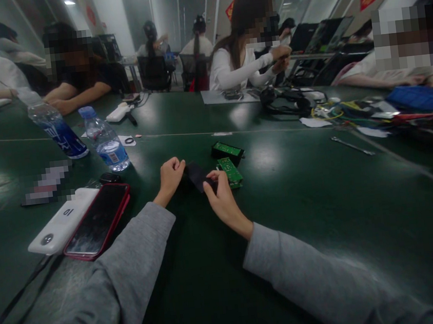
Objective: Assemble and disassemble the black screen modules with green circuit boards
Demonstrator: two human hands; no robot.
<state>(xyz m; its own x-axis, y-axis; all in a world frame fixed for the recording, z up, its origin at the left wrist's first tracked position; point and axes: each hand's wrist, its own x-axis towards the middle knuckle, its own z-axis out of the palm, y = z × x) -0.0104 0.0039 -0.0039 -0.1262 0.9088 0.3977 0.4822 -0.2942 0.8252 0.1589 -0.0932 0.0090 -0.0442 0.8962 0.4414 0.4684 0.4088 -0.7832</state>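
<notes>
Between my hands is a thin, flat black piece (195, 177), dark against the tabletop; its exact kind does not show. My left hand (171, 177) is closed with thumb and fingers pinched at its left end. On its right end, my right hand (222, 195) grips with the thumb in front and the fingers behind. Just beyond my right hand lies a green circuit board (231, 172), partly covered by the fingers. Behind that board sits a black open case (228, 153) with a green board inside it.
Left of my hands stand two plastic bottles (108, 142), a red-cased phone (98, 221), a white power bank (64, 222) and a small black object (110, 178). A wrench (353, 146) and tangled cables (327, 111) lie at the right. Several people sit across the green table (301, 199).
</notes>
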